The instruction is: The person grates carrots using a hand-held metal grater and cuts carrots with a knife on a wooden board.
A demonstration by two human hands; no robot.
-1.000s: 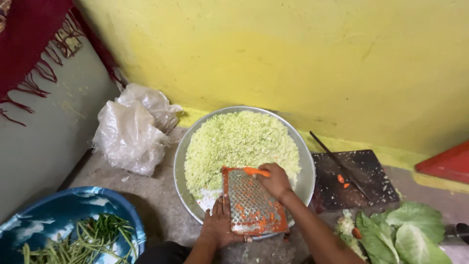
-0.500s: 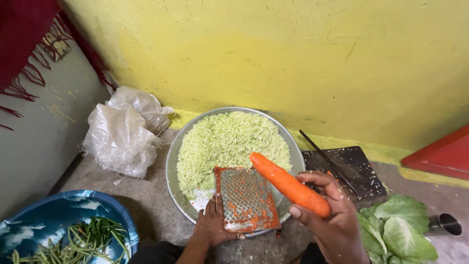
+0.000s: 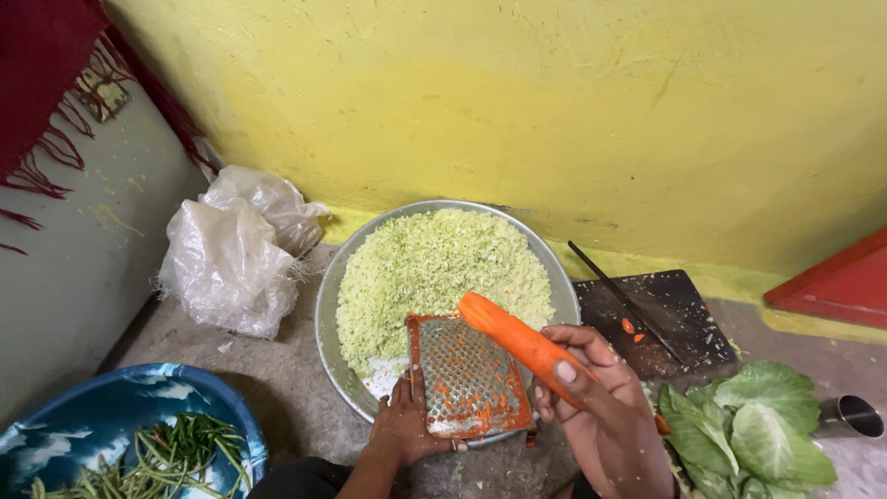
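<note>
Mid-grating here; my left hand [image 3: 407,427] props the flat metal grater [image 3: 469,377] on the near rim of the big steel bowl [image 3: 325,305], fingers curled round its left edge and thumb behind, so it leans over the shredded cabbage [image 3: 434,263]; my right hand [image 3: 601,407] has the carrot [image 3: 517,337] pinched fairly tight, fingers wrapped on the thick end, tip hanging just above the grater's top edge, not touching I think; looks to me like I'm between strokes; next move needs the tip set flat on the holes and pushed down with knuckles kept clear; compared with half a second ago the carrot sits a little closer to the grater; a second ago it was pressed against the top of it; cutting board [image 3: 661,319] with the knife [image 3: 624,298] sits by the wall, cabbage leaves [image 3: 753,430] at my right.
</note>
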